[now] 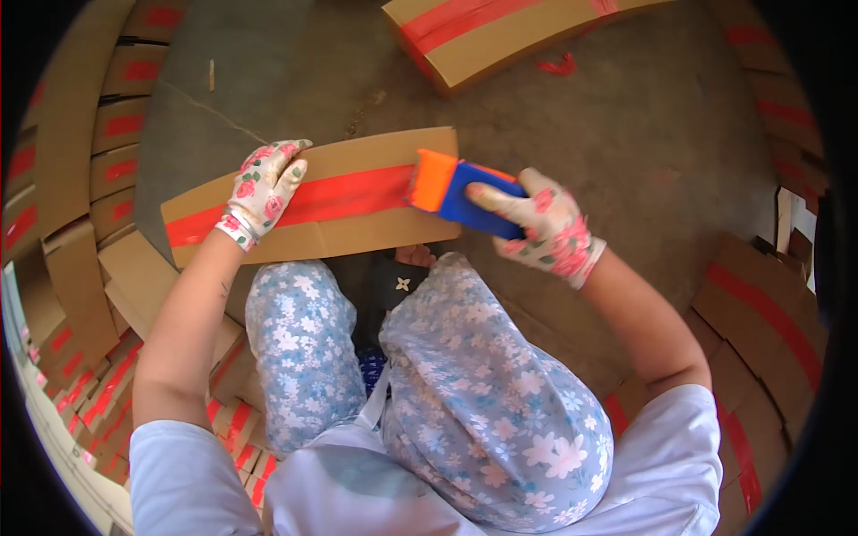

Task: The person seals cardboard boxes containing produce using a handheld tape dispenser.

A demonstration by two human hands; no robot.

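In front of my knees lies a long cardboard box with a strip of red tape running along its top. My left hand, in a white floral glove, rests on the box toward its left end, fingers laid over the cardboard and tape. A blue and orange tape dispenser is in my gloved right hand, its fingers wrapped round the blue body. The orange end of the dispenser is at the tape near the box's right end. Its tape roll cannot be made out.
Another taped cardboard box lies on the floor ahead. Stacked boxes line the left side and the right side. A scrap of red tape and a small stick-like piece lie on the concrete floor.
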